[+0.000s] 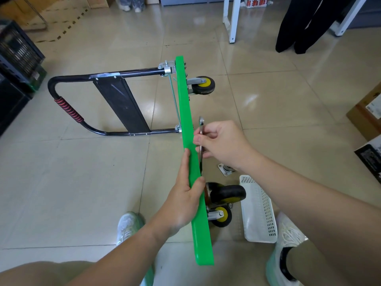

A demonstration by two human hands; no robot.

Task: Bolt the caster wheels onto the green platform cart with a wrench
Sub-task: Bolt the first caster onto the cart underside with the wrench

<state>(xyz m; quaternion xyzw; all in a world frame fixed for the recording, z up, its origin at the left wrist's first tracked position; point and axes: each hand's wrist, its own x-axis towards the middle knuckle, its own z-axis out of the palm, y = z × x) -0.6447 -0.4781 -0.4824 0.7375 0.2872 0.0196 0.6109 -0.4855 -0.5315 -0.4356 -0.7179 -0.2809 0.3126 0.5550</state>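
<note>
The green platform cart (186,112) stands on its side edge, its black handle (68,108) lying on the floor to the left. My left hand (185,195) grips the platform's upper edge. My right hand (220,143) pinches a silver wrench (201,124) against the platform's underside. One black and yellow caster wheel (204,85) is fixed at the far end. Two more caster wheels (224,196) show at the near end, below my left hand. A loose caster plate (225,168) lies on the floor.
A white plastic basket (259,211) lies on the tiles by my right shoe (288,240). Cardboard boxes (367,112) sit at the right. Black crates (18,56) stand at the left. White table legs (232,19) and a person's dark trousers (299,27) are at the back.
</note>
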